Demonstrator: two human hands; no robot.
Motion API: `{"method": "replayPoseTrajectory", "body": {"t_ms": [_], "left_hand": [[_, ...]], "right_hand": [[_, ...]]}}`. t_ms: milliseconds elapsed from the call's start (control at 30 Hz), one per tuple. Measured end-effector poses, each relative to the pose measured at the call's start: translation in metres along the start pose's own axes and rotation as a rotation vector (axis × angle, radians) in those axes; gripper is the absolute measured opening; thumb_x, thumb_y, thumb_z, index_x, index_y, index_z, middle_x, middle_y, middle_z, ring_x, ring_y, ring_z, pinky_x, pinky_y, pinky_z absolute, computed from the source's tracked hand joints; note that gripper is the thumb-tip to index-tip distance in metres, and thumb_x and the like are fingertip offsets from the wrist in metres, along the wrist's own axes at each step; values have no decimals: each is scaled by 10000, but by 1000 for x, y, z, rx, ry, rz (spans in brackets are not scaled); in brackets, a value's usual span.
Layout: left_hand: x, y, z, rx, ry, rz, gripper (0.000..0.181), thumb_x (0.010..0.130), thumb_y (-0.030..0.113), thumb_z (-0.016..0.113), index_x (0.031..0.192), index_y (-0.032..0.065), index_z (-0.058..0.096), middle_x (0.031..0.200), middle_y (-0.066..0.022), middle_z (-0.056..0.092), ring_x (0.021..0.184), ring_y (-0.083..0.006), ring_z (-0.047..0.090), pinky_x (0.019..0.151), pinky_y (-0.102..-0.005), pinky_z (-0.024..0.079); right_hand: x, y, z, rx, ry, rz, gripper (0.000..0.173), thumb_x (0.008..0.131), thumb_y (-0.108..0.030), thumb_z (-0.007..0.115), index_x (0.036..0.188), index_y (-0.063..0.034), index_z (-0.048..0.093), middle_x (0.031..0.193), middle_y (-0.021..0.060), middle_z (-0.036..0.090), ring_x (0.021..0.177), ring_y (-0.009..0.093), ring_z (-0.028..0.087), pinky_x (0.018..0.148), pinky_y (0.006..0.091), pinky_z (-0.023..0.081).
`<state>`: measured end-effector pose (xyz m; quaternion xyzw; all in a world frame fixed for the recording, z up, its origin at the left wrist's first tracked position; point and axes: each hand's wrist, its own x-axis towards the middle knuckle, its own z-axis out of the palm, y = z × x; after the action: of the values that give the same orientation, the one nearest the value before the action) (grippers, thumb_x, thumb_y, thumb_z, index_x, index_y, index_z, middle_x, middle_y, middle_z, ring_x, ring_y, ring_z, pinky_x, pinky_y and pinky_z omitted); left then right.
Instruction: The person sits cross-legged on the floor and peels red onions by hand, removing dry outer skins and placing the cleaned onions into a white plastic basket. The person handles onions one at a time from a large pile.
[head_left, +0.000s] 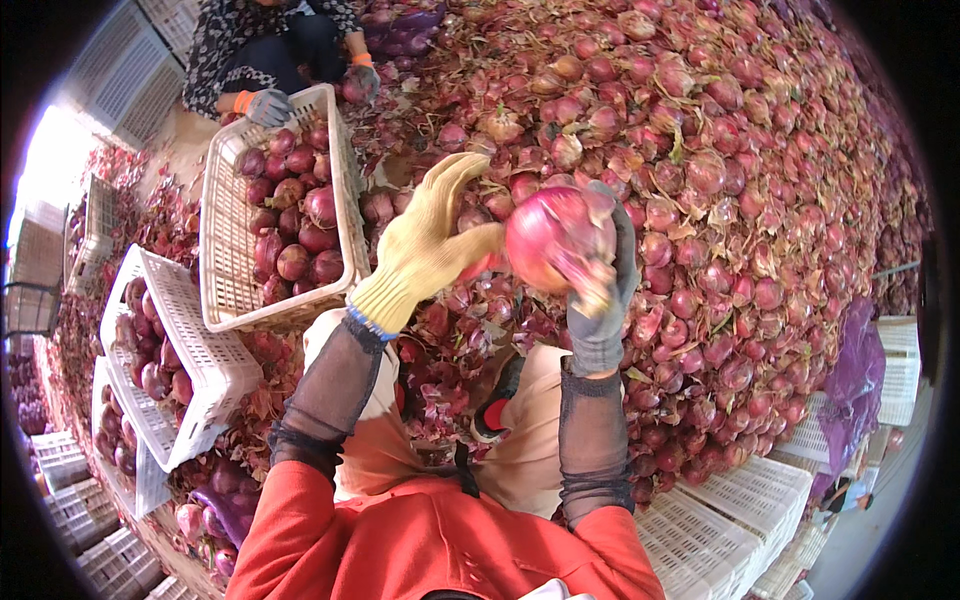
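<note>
My left hand (431, 236), in a yellow knit glove, is raised with fingers apart beside a large red onion; its thumb points toward the onion, and a small red patch shows by the thumb. The red onion (551, 236) is in my right hand (611, 277), which wears a grey glove and grips it from the right side. Dry skin and a stem end hang from the onion's lower right. A big pile of red onions (705, 225) spreads in front and to the right. Left of my left hand, a white plastic crate (232, 277) holds several red onions.
A co-worker (274, 52) in grey gloves crouches behind the crate, one hand on an onion. More onion crates (214, 367) stand at the left. Upturned white crates (697, 532) stand at the lower right, near a purple mesh bag (855, 382). Loose onion skins (450, 375) litter the floor.
</note>
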<state>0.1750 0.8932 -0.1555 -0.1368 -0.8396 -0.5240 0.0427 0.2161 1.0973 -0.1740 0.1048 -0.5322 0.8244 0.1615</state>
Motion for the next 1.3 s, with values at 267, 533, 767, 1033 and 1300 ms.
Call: {"method": "replayPoseTrajectory", "body": {"t_ms": [267,533,767,1033,1300], "left_hand": [[-17,14,38,-621,-106,-144,862,748,72,761,1494,59,328,1362,-77,487,1155,-123,518,1021,-285,425],[-13,-1,30,-937,-113,-406,710,790,68,699,1446,88,429,1157,-19,601,942,-82,579,847,-248,484],[-15,-15,37,-820,-15,-124,791,786,3,647,1515,114,358,1417,-15,469,1122,-92,522,920,-240,451],[-20,-8,36,-708,-90,-78,844,849,277,761,1512,58,288,1438,-94,434,1303,-161,443,1102,-328,367],[-24,-22,43,-952,-11,-148,658,951,208,668,1501,71,334,1452,-64,435,1284,-141,463,1104,-319,359]], "right_hand": [[6,-3,12,-919,-129,-278,495,925,-173,652,1363,16,516,1347,188,563,1232,346,523,1025,416,429],[10,-2,12,-694,86,-57,205,968,-83,584,1121,22,672,1062,140,700,993,214,654,892,328,514],[10,5,16,-866,-191,-211,634,830,-183,756,1373,9,491,1270,178,591,1142,292,596,980,385,483],[7,10,14,-1118,-257,-370,619,806,-158,714,1368,-5,505,1265,202,596,1101,373,597,936,433,509],[9,16,19,-1095,-251,-331,541,833,-97,644,1354,-13,528,1219,192,624,1033,346,621,857,403,532]]}}
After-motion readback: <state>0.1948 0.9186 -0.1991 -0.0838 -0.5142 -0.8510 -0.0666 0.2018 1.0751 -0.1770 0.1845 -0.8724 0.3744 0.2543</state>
